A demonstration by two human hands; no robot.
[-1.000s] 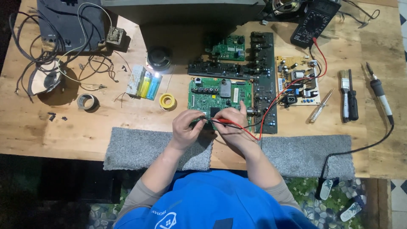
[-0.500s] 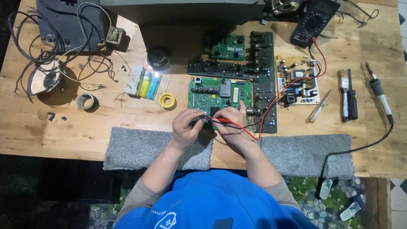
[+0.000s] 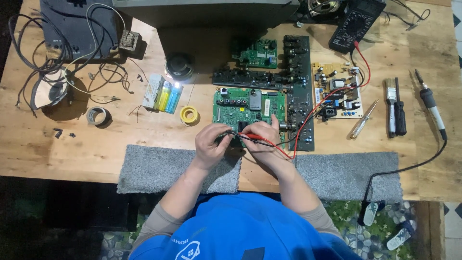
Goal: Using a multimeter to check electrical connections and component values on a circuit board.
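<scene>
**Count of what lies on the bench**

We count two hands at work, the left hand (image 3: pixel 211 142) and the right hand (image 3: pixel 262 139), and two test leads, one red lead (image 3: pixel 317 103) and one black lead (image 3: pixel 250 139). There are three boards with bare parts showing: one large green board (image 3: pixel 248 106), one small green board (image 3: pixel 260 53) and one pale board (image 3: pixel 337 91). We see one multimeter (image 3: pixel 356 24), one soldering iron (image 3: pixel 430 106), three hand tools (image 3: pixel 394 113) side by side, two grey mats (image 3: pixel 168 168), two tape rolls (image 3: pixel 98 116), two lighters (image 3: pixel 168 97) and one round speaker (image 3: pixel 179 65).
</scene>
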